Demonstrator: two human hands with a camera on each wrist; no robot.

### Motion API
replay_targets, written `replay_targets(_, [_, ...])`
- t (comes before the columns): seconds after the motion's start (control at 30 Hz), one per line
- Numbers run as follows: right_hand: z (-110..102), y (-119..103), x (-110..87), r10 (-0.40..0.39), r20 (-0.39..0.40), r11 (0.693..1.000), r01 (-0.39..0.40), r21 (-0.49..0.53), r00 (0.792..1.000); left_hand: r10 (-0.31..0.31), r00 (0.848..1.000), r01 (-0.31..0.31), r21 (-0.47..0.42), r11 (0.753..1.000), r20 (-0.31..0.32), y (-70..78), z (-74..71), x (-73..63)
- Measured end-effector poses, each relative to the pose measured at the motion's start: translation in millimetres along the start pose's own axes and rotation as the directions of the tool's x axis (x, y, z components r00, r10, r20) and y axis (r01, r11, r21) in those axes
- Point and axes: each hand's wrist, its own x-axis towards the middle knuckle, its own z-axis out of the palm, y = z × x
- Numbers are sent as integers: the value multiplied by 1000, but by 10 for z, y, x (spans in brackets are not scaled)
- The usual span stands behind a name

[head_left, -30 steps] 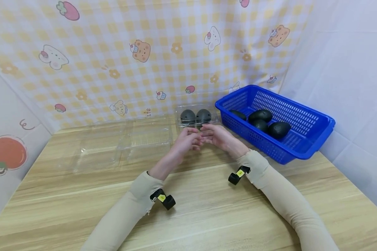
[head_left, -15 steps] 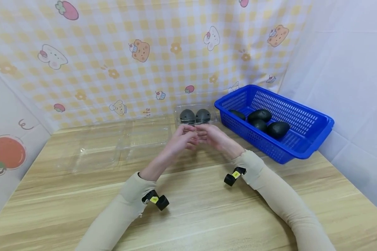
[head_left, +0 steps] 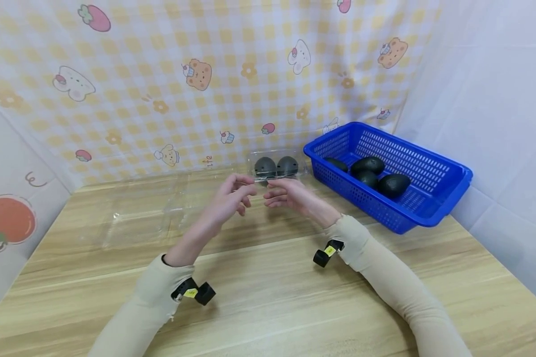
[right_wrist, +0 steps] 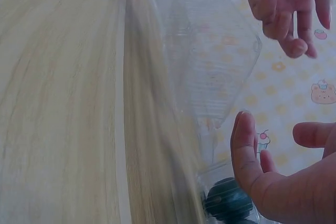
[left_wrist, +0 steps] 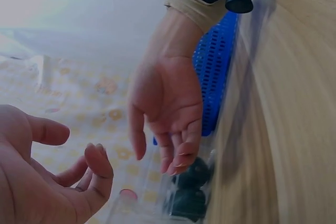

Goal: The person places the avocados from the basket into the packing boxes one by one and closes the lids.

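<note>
Your left hand (head_left: 227,199) and right hand (head_left: 294,195) hover apart above the surface (head_left: 268,292), fingers relaxed, loosely bent, gripping nothing. Just beyond your right hand, dark avocados (head_left: 288,167) sit in a clear container (head_left: 277,154), beside the blue basket (head_left: 362,192) holding more.

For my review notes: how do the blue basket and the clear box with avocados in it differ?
The blue basket is opaque; the clear box is see-through. The blue basket has walls full of slots, while the clear box has smooth-looking sides. The blue basket is also plainly larger than the clear box. Both hold dark avocados.
</note>
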Motion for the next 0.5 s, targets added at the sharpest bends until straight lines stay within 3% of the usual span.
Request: replay_targets(0.5, [240, -45, 34, -7, 55, 1000, 8, -22, 998, 73, 994, -60, 156, 986, -77, 18, -460, -236])
